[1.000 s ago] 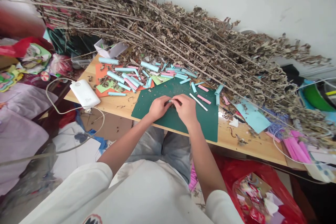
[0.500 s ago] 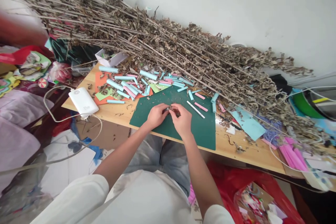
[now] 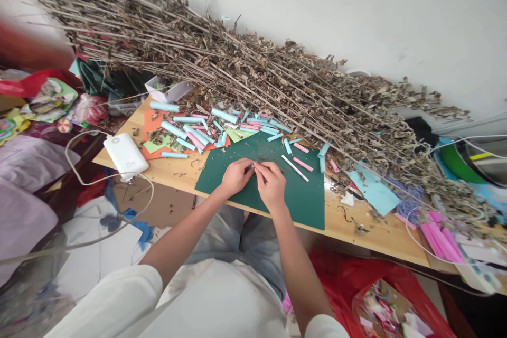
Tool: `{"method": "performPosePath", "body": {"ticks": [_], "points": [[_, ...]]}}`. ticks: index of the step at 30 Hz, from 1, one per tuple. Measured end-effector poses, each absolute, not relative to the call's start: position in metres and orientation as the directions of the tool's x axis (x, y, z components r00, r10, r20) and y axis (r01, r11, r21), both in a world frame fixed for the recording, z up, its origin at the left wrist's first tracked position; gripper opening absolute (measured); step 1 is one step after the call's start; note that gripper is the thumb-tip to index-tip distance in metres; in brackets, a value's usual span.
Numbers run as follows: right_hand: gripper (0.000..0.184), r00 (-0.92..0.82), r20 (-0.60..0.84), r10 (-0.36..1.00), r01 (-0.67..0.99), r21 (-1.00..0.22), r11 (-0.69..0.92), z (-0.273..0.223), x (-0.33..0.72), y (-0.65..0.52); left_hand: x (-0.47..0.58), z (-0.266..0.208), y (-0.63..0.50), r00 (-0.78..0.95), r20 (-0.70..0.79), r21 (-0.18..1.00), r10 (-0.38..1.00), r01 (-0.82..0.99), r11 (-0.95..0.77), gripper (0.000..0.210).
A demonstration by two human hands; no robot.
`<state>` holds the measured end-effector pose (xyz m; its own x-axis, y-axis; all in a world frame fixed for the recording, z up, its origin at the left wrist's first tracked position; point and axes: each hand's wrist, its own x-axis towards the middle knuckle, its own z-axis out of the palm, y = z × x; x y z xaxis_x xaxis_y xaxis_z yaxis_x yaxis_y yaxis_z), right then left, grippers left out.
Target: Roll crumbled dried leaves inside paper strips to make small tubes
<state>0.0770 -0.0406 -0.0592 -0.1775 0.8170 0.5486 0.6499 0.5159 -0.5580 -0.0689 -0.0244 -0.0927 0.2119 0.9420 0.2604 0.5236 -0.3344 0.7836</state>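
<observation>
Both hands pinch a small pale piece above a green mat.
In the head view, the left hand [image 3: 236, 177] and the right hand [image 3: 271, 185] meet over the near part of the green mat [image 3: 303, 203], fingers curled and thumbs pressed in. Between their fingertips sits the small pale piece [image 3: 252, 166], mostly covered and too small to identify. A thin white stick [image 3: 295, 168] lies on the mat to the right of the hands, with a pink tube [image 3: 302, 163] just beside it. Beyond, blue tubes [image 3: 173, 129] are scattered partly over an orange sheet [image 3: 149, 119] on the wooden surface [image 3: 380, 238]. A white power bank [image 3: 125, 156] rests at the left end, and dried stalks [image 3: 237, 68] stretch along the back. A light-blue sheet [image 3: 372, 187] lies right of the mat.
</observation>
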Motion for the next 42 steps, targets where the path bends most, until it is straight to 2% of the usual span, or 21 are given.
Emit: {"method": "performPosePath", "body": {"ticks": [5,11,15,22,28,36,39,42], "points": [[0.016,-0.088,0.488,0.869,0.609,-0.664,0.434,-0.051,0.077,-0.037,-0.068,-0.093,-0.025,0.214,0.254,0.78,0.943,0.531,-0.331,0.014],[0.018,-0.232,0.453,0.861,0.609,-0.623,0.491,-0.043,0.081,-0.032,-0.068,-0.092,-0.025,0.216,0.241,0.762,0.946,0.561,-0.322,0.013],[0.018,-0.247,0.433,0.867,0.635,-0.603,0.482,-0.045,0.083,-0.036,-0.067,-0.092,-0.025,0.203,0.254,0.764,0.946,0.558,-0.325,0.014],[0.018,-0.22,0.418,0.881,0.612,-0.644,0.458,-0.046,0.084,-0.034,-0.067,-0.092,-0.025,0.211,0.256,0.765,0.943,0.552,-0.331,0.013],[0.02,-0.307,0.454,0.837,0.614,-0.577,0.538,-0.047,0.089,-0.034,-0.068,-0.093,-0.025,0.214,0.263,0.773,0.941,0.536,-0.338,0.014],[0.017,-0.321,0.513,0.796,0.738,-0.392,0.55,-0.06,0.086,-0.037,-0.068,-0.093,-0.025,0.224,0.246,0.781,0.943,0.531,-0.33,0.022],[0.018,-0.273,0.504,0.819,0.728,-0.449,0.519,-0.059,0.084,-0.037,-0.068,-0.094,-0.025,0.216,0.25,0.78,0.944,0.533,-0.329,0.022],[0.014,-0.198,0.445,0.873,0.669,-0.59,0.452,-0.056,0.082,-0.037,-0.068,-0.095,-0.024,0.218,0.242,0.777,0.945,0.54,-0.324,0.021]]}}
